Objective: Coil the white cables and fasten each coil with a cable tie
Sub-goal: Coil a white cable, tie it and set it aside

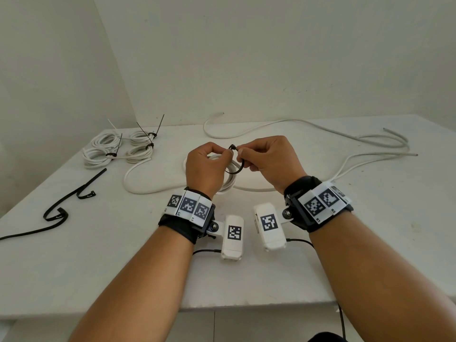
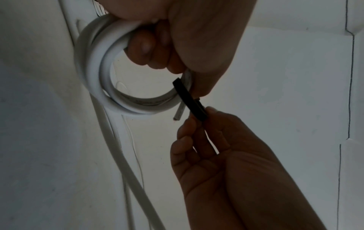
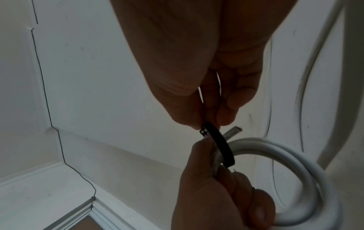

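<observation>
A white cable coil (image 1: 229,179) is held just above the white table (image 1: 98,267) at its middle. My left hand (image 1: 228,153) grips it, fingers curled through the coil (image 2: 92,70). A black cable tie (image 1: 238,169) loops round the bundle beside the cable's cut end (image 2: 178,113). My right hand (image 1: 241,154) pinches the tie (image 3: 222,143) near its head (image 3: 204,132), thumb against fingers. In the left wrist view the tie (image 2: 190,101) runs between my left thumb and the right hand's fingertips (image 2: 211,111). The coil's tail (image 1: 138,185) trails left across the table.
Several coils fastened with ties (image 1: 118,149) lie at the back left. Loose black cable ties (image 1: 66,203) lie at the left. Uncoiled white cables (image 1: 345,141) sprawl across the back right. The table's front edge (image 1: 246,304) is near my forearms; walls close the back and left.
</observation>
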`<state>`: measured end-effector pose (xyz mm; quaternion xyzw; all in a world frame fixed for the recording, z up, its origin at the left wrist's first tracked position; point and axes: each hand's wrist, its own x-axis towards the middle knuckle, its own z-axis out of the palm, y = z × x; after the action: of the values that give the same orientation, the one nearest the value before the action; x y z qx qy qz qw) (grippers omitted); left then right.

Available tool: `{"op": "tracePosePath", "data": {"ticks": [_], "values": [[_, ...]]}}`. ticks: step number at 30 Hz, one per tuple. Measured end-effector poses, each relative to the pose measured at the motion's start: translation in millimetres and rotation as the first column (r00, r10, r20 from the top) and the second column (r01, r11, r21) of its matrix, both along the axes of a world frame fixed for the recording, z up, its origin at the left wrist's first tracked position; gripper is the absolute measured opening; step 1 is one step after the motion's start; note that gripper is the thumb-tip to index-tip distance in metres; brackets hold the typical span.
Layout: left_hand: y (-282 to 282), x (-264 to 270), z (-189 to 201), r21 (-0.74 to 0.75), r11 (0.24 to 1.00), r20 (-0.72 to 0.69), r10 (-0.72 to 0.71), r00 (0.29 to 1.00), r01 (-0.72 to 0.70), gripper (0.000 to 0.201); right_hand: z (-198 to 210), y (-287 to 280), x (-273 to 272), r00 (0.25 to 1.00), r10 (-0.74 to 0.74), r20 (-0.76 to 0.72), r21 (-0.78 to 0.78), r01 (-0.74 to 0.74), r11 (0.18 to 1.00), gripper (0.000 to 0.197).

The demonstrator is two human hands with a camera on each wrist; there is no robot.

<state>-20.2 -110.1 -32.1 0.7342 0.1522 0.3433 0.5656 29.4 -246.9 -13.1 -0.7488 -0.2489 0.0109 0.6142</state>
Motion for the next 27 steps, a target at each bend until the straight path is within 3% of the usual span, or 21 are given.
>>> {"op": "tracePosePath", "data": {"ticks": [6,10,12,15,19,24,27], "values": [[-0.6,-0.4,0.0,0.104,0.994,-0.022,-0.032,0.999,0.034,0.012,0.0,0.7,0.6,0.997,-0.013,-0.079,0.070,0.019,0.997,0.007],[0.7,-3.4,0.9,0.185,0.979,-0.016,-0.079,0.997,0.081,0.012,1.6,-3.3,1.2,0.974,0.083,-0.212,0.159,-0.050,0.986,0.009],[1.5,-5.5,2.9,0.211,0.972,0.001,-0.109,0.994,0.106,0.010,4.4,-7.8,3.1,0.924,0.196,-0.327,0.221,-0.127,0.967,0.006],[1.4,-8.1,6.3,0.230,0.962,0.017,-0.155,0.988,0.147,0.006,7.6,-14.5,7.7,0.807,0.360,-0.468,0.309,-0.232,0.922,0.018],[1.3,-9.5,7.3,0.255,0.953,0.002,-0.171,0.985,0.165,0.005,7.0,-17.6,9.3,0.740,0.419,-0.526,0.379,-0.237,0.895,0.029],[-0.3,-10.0,7.0,0.347,0.922,-0.005,-0.180,0.984,0.171,0.010,5.1,-19.3,10.4,0.731,0.435,-0.526,0.439,-0.204,0.875,0.030],[0.6,-10.8,6.7,0.306,0.939,0.011,-0.171,0.985,0.160,0.008,4.9,-17.9,7.4,0.790,0.391,-0.472,0.374,-0.222,0.901,0.016]]}}
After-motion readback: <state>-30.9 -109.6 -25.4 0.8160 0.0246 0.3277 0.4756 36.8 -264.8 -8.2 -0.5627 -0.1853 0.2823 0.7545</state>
